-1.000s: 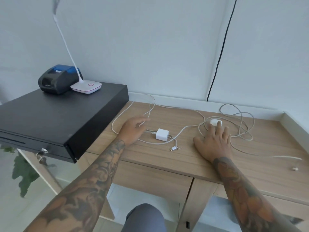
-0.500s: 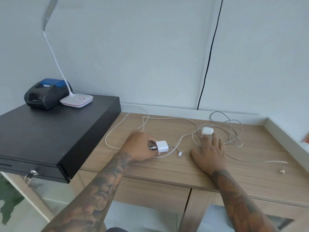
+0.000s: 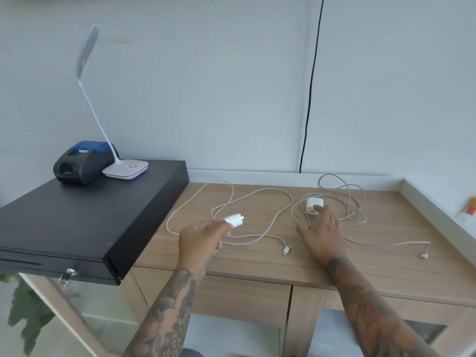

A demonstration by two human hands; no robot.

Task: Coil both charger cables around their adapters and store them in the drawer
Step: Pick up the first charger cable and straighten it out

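Change from earlier frame: the left hand [image 3: 199, 239] has lifted the small adapter [image 3: 234, 219] off the tabletop [image 3: 360, 261]; half a second ago that adapter lay flat on the wood. The right hand [image 3: 320, 234] has stayed beside the second adapter [image 3: 314, 205].
Left grip: fingers pinched on the rear end of the small adapter, which is raised at centre frame with its prongs pointing right; the adapter is motion-blurred.
First cable [image 3: 260, 215]: runs in wide white loops over the wood at centre frame and passes under the left hand; its plug [image 3: 286, 250] lies loose between the two hands.
Right grip: fingers straight and spread, palm down on the tabletop, clamped on nothing; one fingertip touches the lower right edge of the second adapter.
Second adapter: white block just above the right fingertips, right of centre.
Second cable [image 3: 353, 202]: tangled loops right of and behind its adapter; its far end [image 3: 424, 255] lies well apart, at the right of the frame.
Edges: a black cash drawer [image 3: 85, 217] bounds the left side, a raised white ledge [image 3: 435, 204] the right, the wall the back.
Open room: bare wood between the front edge and both hands.
On the cash drawer: a receipt printer [image 3: 79, 162] and a white desk lamp [image 3: 126, 169], upper left.
Background: a black cord [image 3: 310, 99] hangs down the wall.
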